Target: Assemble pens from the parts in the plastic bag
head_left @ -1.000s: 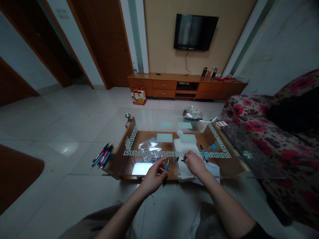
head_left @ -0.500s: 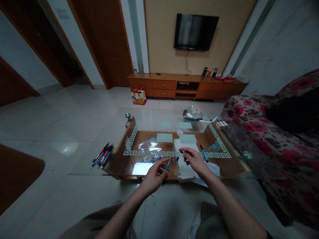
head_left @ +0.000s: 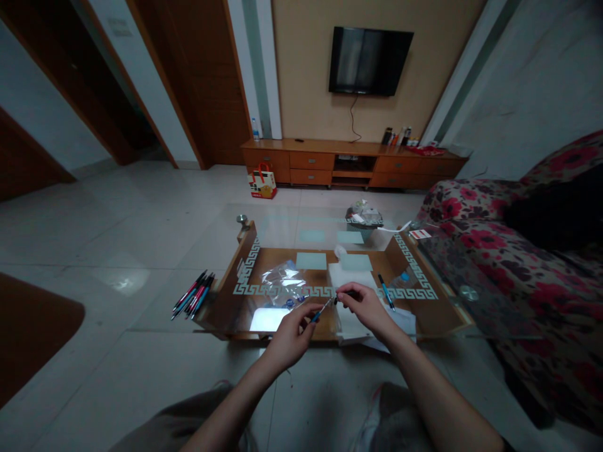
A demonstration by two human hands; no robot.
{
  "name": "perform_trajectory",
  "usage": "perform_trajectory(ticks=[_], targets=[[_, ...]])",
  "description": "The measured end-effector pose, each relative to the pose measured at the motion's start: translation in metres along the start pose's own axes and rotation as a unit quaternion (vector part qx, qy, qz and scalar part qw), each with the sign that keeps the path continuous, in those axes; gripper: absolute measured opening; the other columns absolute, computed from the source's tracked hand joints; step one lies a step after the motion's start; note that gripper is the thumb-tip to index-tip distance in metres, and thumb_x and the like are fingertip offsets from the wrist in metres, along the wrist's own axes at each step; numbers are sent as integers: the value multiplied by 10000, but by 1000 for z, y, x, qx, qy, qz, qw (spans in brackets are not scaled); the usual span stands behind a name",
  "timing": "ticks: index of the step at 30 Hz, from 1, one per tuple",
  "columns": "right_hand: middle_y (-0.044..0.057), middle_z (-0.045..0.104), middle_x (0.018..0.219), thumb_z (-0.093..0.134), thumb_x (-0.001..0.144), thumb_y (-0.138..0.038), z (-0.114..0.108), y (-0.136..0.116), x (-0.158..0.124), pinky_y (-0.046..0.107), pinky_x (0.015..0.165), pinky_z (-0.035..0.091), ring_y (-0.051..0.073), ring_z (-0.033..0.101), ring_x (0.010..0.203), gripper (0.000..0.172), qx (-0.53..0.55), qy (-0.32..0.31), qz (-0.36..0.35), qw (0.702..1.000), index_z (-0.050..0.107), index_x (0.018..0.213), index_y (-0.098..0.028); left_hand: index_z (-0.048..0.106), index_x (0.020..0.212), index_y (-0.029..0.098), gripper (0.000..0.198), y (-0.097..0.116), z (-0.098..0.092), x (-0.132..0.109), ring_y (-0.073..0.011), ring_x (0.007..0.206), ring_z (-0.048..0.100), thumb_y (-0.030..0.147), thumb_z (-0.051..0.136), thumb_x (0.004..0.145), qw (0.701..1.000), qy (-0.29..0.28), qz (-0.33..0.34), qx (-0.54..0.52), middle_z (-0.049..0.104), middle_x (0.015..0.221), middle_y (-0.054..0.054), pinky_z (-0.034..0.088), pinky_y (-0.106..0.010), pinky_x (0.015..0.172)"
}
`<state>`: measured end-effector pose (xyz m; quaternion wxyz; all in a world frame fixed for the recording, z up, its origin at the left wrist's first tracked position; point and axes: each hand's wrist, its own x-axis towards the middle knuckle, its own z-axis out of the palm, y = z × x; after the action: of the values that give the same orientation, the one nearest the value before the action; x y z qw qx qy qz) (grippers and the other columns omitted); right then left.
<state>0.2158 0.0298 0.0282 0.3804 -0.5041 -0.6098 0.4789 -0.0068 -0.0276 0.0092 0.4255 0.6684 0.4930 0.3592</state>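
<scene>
My left hand (head_left: 296, 329) is closed on a blue pen (head_left: 321, 312), whose pale, narrow end points up and to the right. Just right of that tip, my right hand (head_left: 362, 303) is closed in a pinch around a small dark piece (head_left: 347, 292), perhaps a pen cap; the fingers partly cover it. A small black piece (head_left: 335, 300) shows at the pen's tip beside the right fingertips; whether it is touching them I cannot tell. Both hands are above the near side of the glass coffee table (head_left: 221, 314). Another blue-and-black pen (head_left: 386, 292) lies right of my right hand.
Several pink, blue and black pens (head_left: 192, 295) lie in a pile at the table's left. A clear plastic bag (head_left: 282, 279) is near my left hand. White paper (head_left: 351, 326) is under my right hand. A flowered sofa (head_left: 475, 207) stands to the right.
My right hand has moved slightly left and down, towards the pen. The pen in my left hand has tilted further right, bringing its tip near my right fingers.
</scene>
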Motion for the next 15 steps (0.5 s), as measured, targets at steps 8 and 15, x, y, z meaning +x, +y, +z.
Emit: perform_trajectory(ticks=[8,15], targets=[[40,708,865,632,805,-357,1,-4,-2,295,733,484,171,624,789,222,-28,-13,-18,999,705,914,-178,635,1230,225,406,-1,1,0,-167,822,605,161,534,842,1000,-3,1,-4,687,1108,-69,479,-290,763],[40,717,878,637,820,-336,1,-2,-2,286,735,478,170,633,800,196,-48,-24,-28,998,709,915,-181,644,1217,235,408,3,-1,0,-176,846,610,142,530,837,1000,-6,2,6,689,1113,-64,479,-295,768]])
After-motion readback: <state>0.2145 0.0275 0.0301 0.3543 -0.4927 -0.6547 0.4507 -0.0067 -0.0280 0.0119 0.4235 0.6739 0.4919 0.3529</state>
